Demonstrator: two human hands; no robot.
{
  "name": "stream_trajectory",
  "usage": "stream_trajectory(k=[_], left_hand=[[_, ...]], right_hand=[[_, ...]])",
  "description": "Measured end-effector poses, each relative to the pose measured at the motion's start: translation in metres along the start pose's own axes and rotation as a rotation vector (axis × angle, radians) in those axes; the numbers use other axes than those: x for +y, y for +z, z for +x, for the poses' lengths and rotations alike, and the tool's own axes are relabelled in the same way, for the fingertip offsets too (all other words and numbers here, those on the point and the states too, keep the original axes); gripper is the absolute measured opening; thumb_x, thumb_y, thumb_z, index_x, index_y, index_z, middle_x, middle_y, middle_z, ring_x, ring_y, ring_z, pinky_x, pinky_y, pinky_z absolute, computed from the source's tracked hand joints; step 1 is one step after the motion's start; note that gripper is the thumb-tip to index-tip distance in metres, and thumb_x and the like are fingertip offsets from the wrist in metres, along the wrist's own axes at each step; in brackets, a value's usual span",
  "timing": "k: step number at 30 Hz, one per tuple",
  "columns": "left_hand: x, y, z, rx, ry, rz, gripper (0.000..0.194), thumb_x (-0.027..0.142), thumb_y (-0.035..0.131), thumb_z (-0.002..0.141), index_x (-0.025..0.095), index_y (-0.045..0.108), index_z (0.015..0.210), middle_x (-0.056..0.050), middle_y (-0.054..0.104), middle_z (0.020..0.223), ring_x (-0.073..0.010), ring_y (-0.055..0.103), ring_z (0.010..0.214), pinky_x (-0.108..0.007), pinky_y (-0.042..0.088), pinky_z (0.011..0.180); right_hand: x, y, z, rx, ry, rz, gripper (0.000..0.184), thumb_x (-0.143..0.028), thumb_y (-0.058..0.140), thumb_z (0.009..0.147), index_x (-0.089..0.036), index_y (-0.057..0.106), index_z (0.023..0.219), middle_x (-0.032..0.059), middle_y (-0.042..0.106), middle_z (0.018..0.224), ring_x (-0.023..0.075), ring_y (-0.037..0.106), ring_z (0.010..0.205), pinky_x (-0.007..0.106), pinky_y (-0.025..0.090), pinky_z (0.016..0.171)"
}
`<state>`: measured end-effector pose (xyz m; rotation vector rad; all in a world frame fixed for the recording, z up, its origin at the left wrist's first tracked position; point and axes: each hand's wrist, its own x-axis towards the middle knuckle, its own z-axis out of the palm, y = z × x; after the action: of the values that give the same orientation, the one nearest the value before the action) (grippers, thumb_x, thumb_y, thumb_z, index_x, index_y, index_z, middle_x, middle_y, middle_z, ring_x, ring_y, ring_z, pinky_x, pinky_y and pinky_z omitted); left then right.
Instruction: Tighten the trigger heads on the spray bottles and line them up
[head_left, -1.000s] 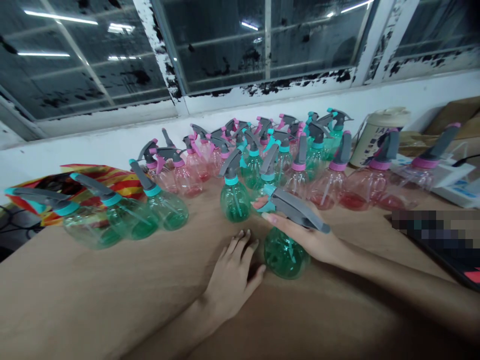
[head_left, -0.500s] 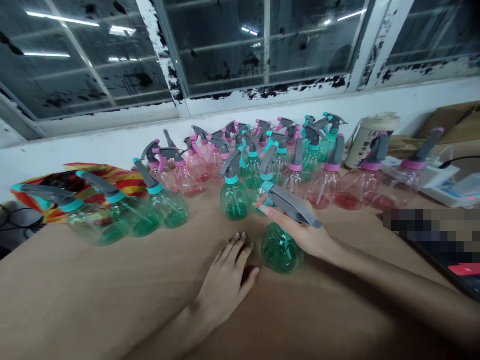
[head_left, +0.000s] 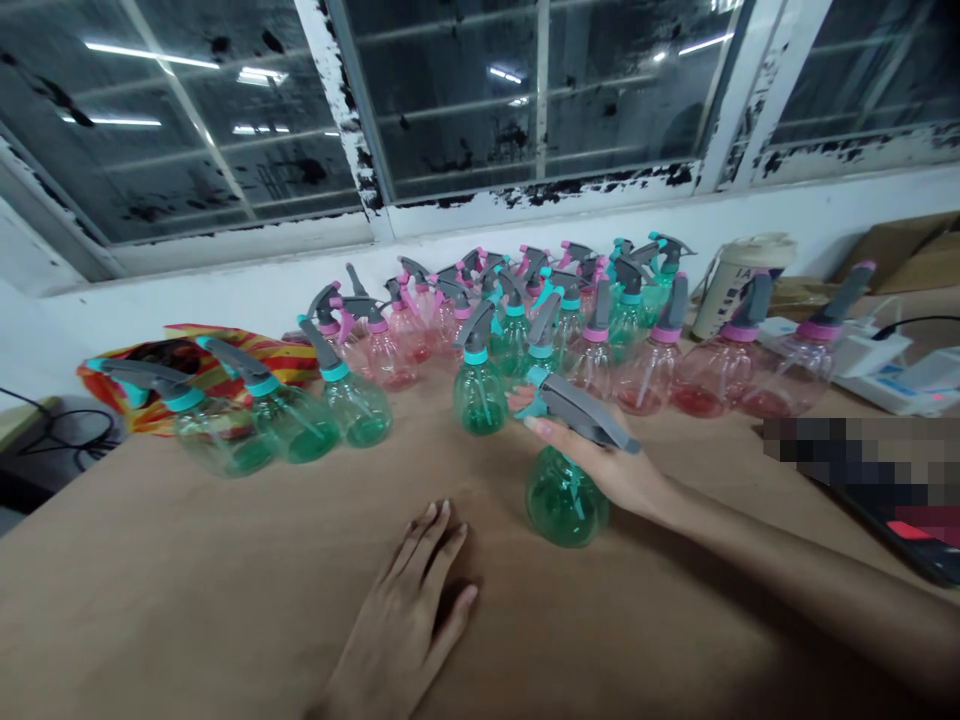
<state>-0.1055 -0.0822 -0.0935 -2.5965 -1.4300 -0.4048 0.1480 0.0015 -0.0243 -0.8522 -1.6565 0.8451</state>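
My right hand (head_left: 600, 455) is closed around the neck of a green spray bottle (head_left: 564, 500) with a grey and turquoise trigger head. That bottle is upright, some green liquid inside, and my fingers hide its collar. My left hand (head_left: 416, 590) lies flat on the wooden table (head_left: 187, 600), fingers a little apart and holding nothing. Just behind the held bottle stands another green spray bottle (head_left: 481, 395). Off to the left, green spray bottles stand in a short row, the nearest to my left hand being a green bottle (head_left: 358, 408).
Several pink spray bottles (head_left: 716, 375) form a row at the right, with more pink and green ones crowded behind. A patterned cloth (head_left: 292, 362) lies at back left. A cream tumbler (head_left: 739, 285), a white power strip (head_left: 877, 365) and a dark phone-like device (head_left: 892, 530) are on the right.
My left hand has drawn back toward me and to the left, away from the bottle. My right hand keeps its grip on the green spray bottle. The view has shifted slightly.
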Motion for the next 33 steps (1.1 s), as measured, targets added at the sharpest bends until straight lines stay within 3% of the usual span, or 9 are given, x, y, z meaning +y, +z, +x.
stream_trajectory(k=[6,9,14,19,26,33], left_hand=[[0.000,0.004,-0.011,0.019,-0.035,0.002,0.050,0.034,0.044,0.094,0.019,0.034,0.141,-0.011,0.039,0.148,-0.0272,0.040,0.133,-0.048,0.046,0.101],[0.001,0.003,-0.011,0.010,-0.046,-0.003,0.049,0.034,0.043,0.094,0.019,0.035,0.140,-0.011,0.039,0.147,-0.0271,0.040,0.133,-0.049,0.046,0.101],[0.003,0.002,-0.010,0.018,-0.056,-0.026,0.048,0.035,0.043,0.094,0.020,0.036,0.139,-0.010,0.041,0.147,-0.0266,0.040,0.133,-0.048,0.046,0.102],[0.002,0.002,-0.009,0.026,-0.047,-0.029,0.049,0.035,0.046,0.093,0.019,0.038,0.138,-0.011,0.042,0.146,-0.0267,0.039,0.134,-0.048,0.044,0.104],[0.004,0.002,-0.009,0.025,-0.056,-0.032,0.049,0.035,0.044,0.094,0.019,0.037,0.139,-0.011,0.042,0.146,-0.0274,0.039,0.134,-0.048,0.046,0.102],[0.009,0.004,-0.007,0.008,-0.051,-0.001,0.049,0.036,0.043,0.094,0.017,0.037,0.139,-0.013,0.040,0.147,-0.0302,0.040,0.133,-0.052,0.045,0.101]], right_hand=[[0.002,0.000,-0.002,-0.008,0.004,-0.027,0.038,-0.042,0.060,0.083,-0.026,0.063,0.118,0.0041,0.070,0.107,0.0206,0.064,0.090,0.040,0.050,0.086],[0.001,0.004,-0.002,-0.026,0.016,-0.002,0.037,-0.041,0.062,0.082,-0.026,0.063,0.115,0.0039,0.071,0.100,0.0216,0.064,0.093,0.040,0.051,0.085],[-0.006,0.015,-0.002,-0.026,0.020,0.094,0.030,-0.040,0.063,0.081,-0.025,0.065,0.107,0.0051,0.069,0.108,0.0204,0.065,0.095,0.038,0.050,0.086],[-0.012,0.022,-0.001,-0.004,0.020,0.032,0.024,-0.043,0.063,0.080,-0.023,0.066,0.094,0.0024,0.071,0.087,0.0180,0.064,0.079,0.031,0.050,0.067],[-0.011,0.026,-0.002,0.044,-0.029,-0.070,0.027,-0.048,0.059,0.082,-0.022,0.060,0.075,-0.0013,0.062,0.068,0.0134,0.056,0.061,0.028,0.045,0.057],[-0.019,0.027,-0.005,-0.052,0.036,0.009,0.030,-0.050,0.063,0.078,-0.024,0.066,0.095,0.0016,0.070,0.088,0.0152,0.061,0.068,0.029,0.049,0.061]])
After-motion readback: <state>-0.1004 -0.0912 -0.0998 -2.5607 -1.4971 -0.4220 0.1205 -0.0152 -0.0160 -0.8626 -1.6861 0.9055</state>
